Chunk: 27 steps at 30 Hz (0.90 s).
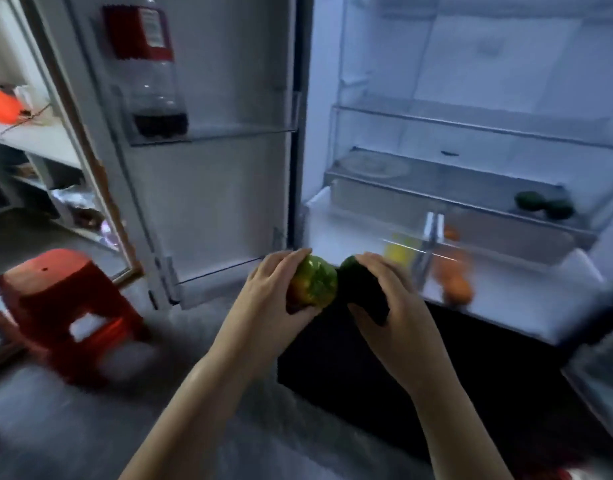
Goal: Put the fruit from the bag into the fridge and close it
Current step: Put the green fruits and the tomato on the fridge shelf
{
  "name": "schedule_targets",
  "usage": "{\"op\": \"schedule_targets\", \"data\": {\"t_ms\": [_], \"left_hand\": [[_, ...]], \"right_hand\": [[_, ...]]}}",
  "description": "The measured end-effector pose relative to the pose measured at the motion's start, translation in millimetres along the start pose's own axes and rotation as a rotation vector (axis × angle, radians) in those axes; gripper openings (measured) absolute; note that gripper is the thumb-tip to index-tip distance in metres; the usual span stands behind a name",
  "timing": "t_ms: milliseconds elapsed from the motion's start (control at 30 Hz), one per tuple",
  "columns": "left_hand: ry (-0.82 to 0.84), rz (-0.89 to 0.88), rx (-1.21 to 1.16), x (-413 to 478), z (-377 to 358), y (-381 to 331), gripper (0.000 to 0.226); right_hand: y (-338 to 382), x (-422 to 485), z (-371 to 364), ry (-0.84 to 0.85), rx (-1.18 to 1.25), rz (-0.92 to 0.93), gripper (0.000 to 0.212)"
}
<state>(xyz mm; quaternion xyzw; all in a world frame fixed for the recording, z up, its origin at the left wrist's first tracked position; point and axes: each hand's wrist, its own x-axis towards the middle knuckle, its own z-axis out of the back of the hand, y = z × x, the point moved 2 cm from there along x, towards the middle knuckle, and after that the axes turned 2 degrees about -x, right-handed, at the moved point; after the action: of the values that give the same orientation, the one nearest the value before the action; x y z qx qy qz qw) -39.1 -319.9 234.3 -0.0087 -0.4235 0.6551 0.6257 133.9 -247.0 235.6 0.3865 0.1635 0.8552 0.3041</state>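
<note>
Gripping a green-and-orange fruit (315,282) in the left hand (277,289) and a dark fruit (362,287) in the right hand (395,306), each with fingers curled round it, side by side and touching, low before the open fridge (488,64). Lying in the drawer (343,240): oranges (455,285) and a blurred yellow fruit (400,251), with two dark green fruits (544,204) on the shelf (436,192) above. Standing in the door (211,185), a nearly empty bottle (152,81); left on the floor, a red stool (66,306).

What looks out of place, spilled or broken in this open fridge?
Nothing stands out. The bottle stands in the door shelf, two dark green fruits lie on a shelf, and orange fruits lie lower down. No spill or damage shows, though the picture is blurred.
</note>
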Motion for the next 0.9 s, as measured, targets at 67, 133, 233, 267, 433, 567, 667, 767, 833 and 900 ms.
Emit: {"op": "schedule_targets", "data": {"t_ms": [67, 133, 233, 267, 433, 567, 667, 767, 833, 900], "left_hand": [[0.071, -0.084, -0.023, 18.2, -31.6, -32.6, 0.077], [0.137, -0.169, -0.054, 35.3, -58.4, -64.4, 0.077], [0.213, -0.280, -0.106, 57.9, -91.2, -106.3, 0.075], [0.232, -0.315, -0.114, 65.1, -99.6, -117.9, 0.075], [0.301, -0.441, -0.148, 108.1, -129.4, -155.7, 0.076], [0.274, -0.534, -0.132, 150.7, -144.6, -161.9, 0.074], [0.292, -0.549, -0.142, 190.2, -152.0, -151.6, 0.074], [0.285, -0.587, -0.123, 233.7, -153.0, -136.6, 0.072], [0.270, -0.599, -0.097, 263.2, -152.8, -124.4, 0.069], [0.281, -0.603, -0.080, 290.8, -154.0, -110.9, 0.067]], "right_hand": [[-21.4, -16.3, 41.4, -0.078, -0.043, -0.060, 0.055], [-38.2, -31.0, 78.7, -0.169, -0.073, -0.123, 0.056], [-58.2, -48.0, 122.3, -0.266, -0.119, -0.198, 0.058], [-62.8, -51.5, 133.5, -0.289, -0.137, -0.215, 0.058], [-83.2, -47.8, 171.4, -0.363, -0.230, -0.279, 0.059], [-109.1, -20.6, 182.6, -0.352, -0.350, -0.311, 0.061], [-127.2, 11.8, 180.5, -0.342, -0.388, -0.321, 0.064], [-144.6, 53.2, 175.3, -0.343, -0.381, -0.290, 0.065], [-156.4, 82.7, 171.8, -0.337, -0.374, -0.247, 0.063], [-168.2, 109.6, 166.5, -0.296, -0.383, -0.202, 0.061]]}}
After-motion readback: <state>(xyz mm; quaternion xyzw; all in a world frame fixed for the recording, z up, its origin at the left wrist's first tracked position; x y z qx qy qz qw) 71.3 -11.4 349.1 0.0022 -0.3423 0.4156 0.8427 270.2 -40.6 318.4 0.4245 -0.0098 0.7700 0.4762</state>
